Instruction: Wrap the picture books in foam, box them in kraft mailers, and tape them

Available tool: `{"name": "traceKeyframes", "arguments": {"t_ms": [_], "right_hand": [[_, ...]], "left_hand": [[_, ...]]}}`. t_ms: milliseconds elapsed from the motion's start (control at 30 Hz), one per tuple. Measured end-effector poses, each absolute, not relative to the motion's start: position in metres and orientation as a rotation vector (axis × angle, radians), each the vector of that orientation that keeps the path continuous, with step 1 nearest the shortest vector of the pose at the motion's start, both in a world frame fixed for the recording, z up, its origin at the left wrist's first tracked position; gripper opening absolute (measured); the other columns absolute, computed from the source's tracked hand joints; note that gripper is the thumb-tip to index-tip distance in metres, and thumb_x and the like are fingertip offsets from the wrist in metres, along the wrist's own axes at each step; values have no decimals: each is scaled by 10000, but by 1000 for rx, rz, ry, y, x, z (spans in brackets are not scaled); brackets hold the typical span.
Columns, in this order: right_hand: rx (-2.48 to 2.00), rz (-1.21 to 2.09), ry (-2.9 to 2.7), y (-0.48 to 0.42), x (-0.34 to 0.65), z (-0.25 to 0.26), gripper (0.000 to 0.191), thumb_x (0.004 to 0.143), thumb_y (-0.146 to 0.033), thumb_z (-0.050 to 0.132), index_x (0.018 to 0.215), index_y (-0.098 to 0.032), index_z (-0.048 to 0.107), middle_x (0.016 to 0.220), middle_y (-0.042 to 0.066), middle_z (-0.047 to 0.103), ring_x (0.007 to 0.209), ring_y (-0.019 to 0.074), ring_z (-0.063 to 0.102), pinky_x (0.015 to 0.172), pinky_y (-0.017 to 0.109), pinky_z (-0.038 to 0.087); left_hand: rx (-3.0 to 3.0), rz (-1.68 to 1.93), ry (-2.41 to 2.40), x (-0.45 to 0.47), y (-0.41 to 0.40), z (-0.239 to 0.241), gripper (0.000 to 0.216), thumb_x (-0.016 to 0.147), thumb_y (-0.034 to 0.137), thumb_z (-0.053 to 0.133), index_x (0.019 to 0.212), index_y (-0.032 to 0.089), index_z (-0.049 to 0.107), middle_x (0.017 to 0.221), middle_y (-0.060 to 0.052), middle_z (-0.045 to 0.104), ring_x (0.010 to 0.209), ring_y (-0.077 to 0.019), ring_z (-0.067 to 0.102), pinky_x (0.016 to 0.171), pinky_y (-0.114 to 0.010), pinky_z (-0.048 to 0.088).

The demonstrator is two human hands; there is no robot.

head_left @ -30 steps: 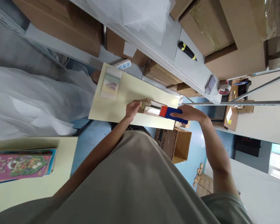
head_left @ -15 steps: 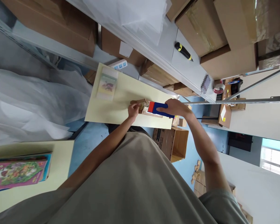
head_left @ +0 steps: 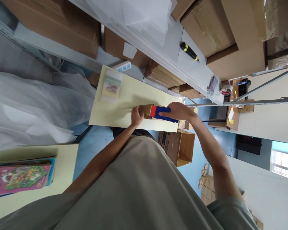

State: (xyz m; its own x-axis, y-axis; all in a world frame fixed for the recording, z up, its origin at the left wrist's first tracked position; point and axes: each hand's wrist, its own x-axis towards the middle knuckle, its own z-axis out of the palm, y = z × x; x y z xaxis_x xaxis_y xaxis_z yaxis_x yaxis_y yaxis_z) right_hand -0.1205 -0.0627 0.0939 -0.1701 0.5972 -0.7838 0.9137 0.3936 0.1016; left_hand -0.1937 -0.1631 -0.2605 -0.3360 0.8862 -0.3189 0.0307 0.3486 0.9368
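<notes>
My right hand (head_left: 180, 111) is closed round a blue and red tape dispenser (head_left: 163, 113). The dispenser's red front end rests against a small brown cardboard box (head_left: 147, 110) on the cream tabletop (head_left: 128, 95). At the left end of that box, my left hand (head_left: 137, 117) grips it with fingers wrapped over the end. Part of the box lies hidden under the dispenser and my right hand. A wrapped pack with a printed picture (head_left: 111, 87) lies at the tabletop's left end, apart from both hands.
A grey shelf (head_left: 163, 59) runs behind the table, with a black and yellow utility knife (head_left: 189, 51) on it. An open carton (head_left: 186, 148) stands below on the right. Colourful books (head_left: 21, 179) lie at lower left, near white plastic sheeting (head_left: 38, 108).
The tape dispenser has moved slightly left along the box, with my right hand. My left hand's fingers have gone from pinching near the box's end to wrapping round it.
</notes>
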Motion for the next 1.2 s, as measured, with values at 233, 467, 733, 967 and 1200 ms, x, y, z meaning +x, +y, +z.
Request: {"name": "traceKeyframes", "arguments": {"t_ms": [233,467,733,967,1200], "right_hand": [[1236,-429,1811,-68,-118,105,640,1046,-783,557,907,-174,699,851,125,759,735,229,694,623,320,381],[1158,-406,1859,-78,-108,97,620,1071,-737,546,909,-168,733,881,140,783,772,245,712,629,318,386],[1261,-455,1786,-73,-73,91,650,1058,-764,550,966,-154,757,902,148,796,765,250,729,641,325,429],[1248,-535,1754,-48,-13,57,663,1016,-756,633,980,-115,800,914,189,820,807,276,770,671,325,487],[1212,-752,1763,-18,34,-10,630,978,-741,713,1059,-122,801,836,142,829,703,233,780,648,293,531]], "left_hand": [[1348,1056,1303,-208,-160,-205,934,796,293,835,1656,276,471,1435,-140,554,1308,-322,592,1100,-479,565],[1649,721,1341,-210,-131,-187,475,915,191,731,1381,285,744,1294,-133,585,1145,-302,657,1056,-467,571],[1607,605,1512,-220,-139,-192,453,934,399,832,1367,286,754,1274,-118,606,1135,-294,654,1040,-410,562],[1635,585,1505,-225,-143,-201,544,861,416,919,1374,318,766,1185,-79,613,1045,-268,674,953,-369,581],[1576,616,1524,-223,-149,-204,559,855,339,914,1389,312,751,1079,-41,614,936,-229,694,957,-380,594]]}}
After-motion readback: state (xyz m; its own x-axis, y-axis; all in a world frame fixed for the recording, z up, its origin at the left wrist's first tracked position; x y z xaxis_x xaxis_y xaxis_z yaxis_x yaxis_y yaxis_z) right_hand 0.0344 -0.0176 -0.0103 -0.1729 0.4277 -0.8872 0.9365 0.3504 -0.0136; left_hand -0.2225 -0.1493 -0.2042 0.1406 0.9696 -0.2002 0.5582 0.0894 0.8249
